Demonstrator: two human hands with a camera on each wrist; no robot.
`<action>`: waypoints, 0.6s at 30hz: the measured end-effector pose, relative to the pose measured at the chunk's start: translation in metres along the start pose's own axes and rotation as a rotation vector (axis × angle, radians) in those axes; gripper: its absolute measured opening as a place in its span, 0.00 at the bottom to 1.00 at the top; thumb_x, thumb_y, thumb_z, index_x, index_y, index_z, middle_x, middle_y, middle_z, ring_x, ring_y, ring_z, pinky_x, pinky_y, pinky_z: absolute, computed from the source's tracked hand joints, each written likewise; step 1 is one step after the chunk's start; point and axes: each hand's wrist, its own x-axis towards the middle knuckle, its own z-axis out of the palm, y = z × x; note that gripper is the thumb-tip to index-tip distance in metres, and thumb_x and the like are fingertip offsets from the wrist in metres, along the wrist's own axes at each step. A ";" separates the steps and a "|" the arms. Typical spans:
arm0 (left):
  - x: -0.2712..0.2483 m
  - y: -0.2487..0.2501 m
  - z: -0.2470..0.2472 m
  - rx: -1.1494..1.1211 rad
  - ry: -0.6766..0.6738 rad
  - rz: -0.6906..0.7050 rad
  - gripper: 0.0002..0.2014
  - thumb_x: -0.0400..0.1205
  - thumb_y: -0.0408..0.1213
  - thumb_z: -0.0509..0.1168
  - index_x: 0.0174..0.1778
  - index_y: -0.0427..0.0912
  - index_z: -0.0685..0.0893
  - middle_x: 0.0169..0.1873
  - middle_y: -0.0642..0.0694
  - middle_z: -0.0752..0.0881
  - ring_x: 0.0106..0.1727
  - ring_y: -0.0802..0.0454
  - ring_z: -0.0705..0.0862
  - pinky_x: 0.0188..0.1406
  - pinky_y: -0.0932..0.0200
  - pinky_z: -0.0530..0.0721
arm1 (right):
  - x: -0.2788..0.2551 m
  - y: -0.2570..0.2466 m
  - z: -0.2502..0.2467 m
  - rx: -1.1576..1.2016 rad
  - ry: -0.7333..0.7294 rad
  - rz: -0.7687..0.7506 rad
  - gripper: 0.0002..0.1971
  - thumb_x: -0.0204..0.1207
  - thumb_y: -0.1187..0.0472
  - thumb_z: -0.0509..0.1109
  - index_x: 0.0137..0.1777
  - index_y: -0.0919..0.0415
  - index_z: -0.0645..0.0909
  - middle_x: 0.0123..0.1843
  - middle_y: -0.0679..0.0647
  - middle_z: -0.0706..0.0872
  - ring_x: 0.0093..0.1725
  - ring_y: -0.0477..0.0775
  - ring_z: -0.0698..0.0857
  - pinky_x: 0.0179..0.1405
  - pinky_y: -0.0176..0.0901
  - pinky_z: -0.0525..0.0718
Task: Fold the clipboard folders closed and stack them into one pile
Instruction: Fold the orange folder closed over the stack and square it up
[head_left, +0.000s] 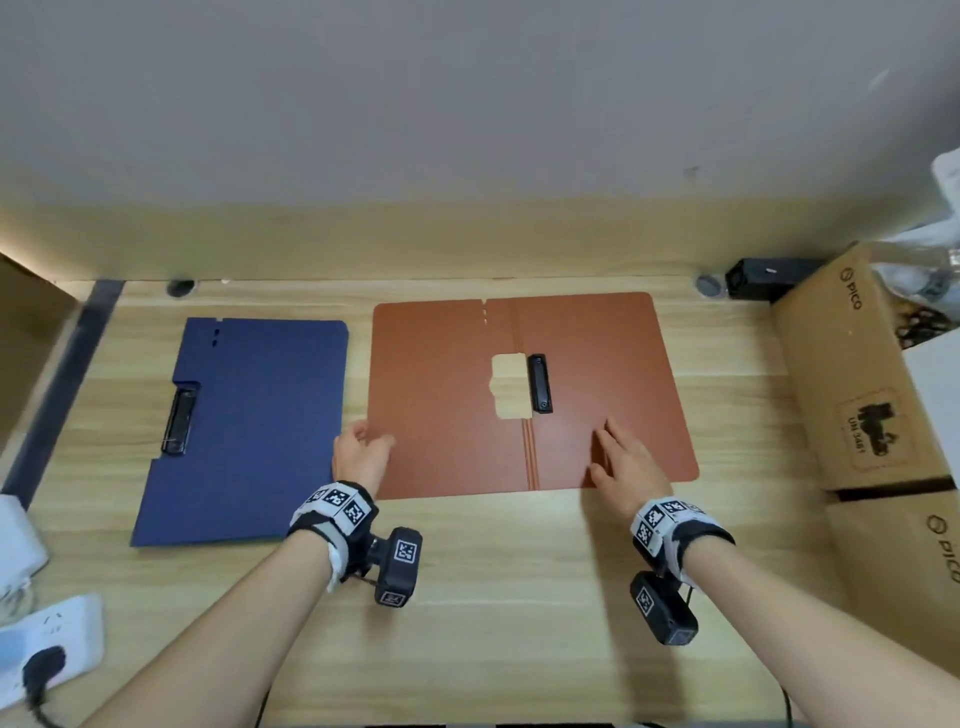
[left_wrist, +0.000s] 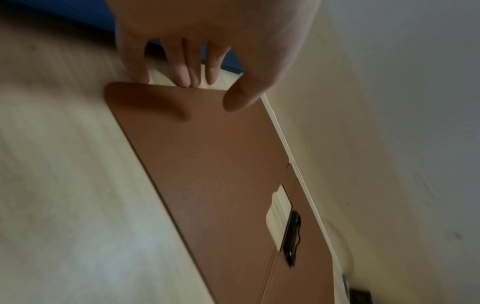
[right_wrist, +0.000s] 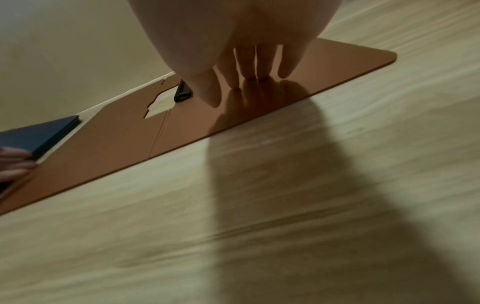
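Both hands reach forward over the pale wooden desk (head_left: 509, 571). Left hand (head_left: 360, 460) pinches the left edge of the open flat brown clipboard folder (head_left: 447, 405), fingers (left_wrist: 182, 70) at the edge, thumb on top. Right hand (head_left: 626, 465) lies flat on its right half, straight fingers (right_wrist: 249, 65) close together. Two folders: the brown one at centre, one closed dark blue clipboard folder (head_left: 249, 431) just left.

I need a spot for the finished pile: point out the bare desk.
Bare wood runs along the near desk edge, in front of the blue folder and the open brown folder. The strip between the two folders is narrow, with the left hand in it. Cardboard boxes crowd the right.
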 end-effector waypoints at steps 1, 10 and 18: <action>0.000 0.000 0.000 -0.071 0.014 -0.034 0.29 0.75 0.36 0.69 0.74 0.41 0.75 0.71 0.42 0.79 0.69 0.42 0.79 0.72 0.45 0.74 | -0.001 0.002 0.002 -0.017 0.015 -0.017 0.32 0.83 0.51 0.61 0.85 0.54 0.55 0.88 0.50 0.52 0.85 0.56 0.58 0.82 0.50 0.57; -0.022 -0.004 -0.021 -0.212 -0.065 -0.118 0.12 0.75 0.26 0.68 0.55 0.35 0.86 0.46 0.38 0.89 0.44 0.42 0.87 0.47 0.54 0.85 | -0.017 0.002 0.003 -0.085 0.003 -0.071 0.31 0.84 0.50 0.59 0.85 0.56 0.56 0.88 0.52 0.52 0.86 0.55 0.55 0.83 0.47 0.52; -0.016 -0.026 -0.057 -0.118 -0.060 0.105 0.19 0.73 0.39 0.69 0.62 0.48 0.84 0.63 0.46 0.87 0.66 0.45 0.84 0.66 0.40 0.82 | -0.037 -0.037 0.017 -0.131 -0.034 -0.062 0.28 0.81 0.50 0.59 0.81 0.53 0.64 0.84 0.49 0.65 0.74 0.56 0.71 0.72 0.52 0.75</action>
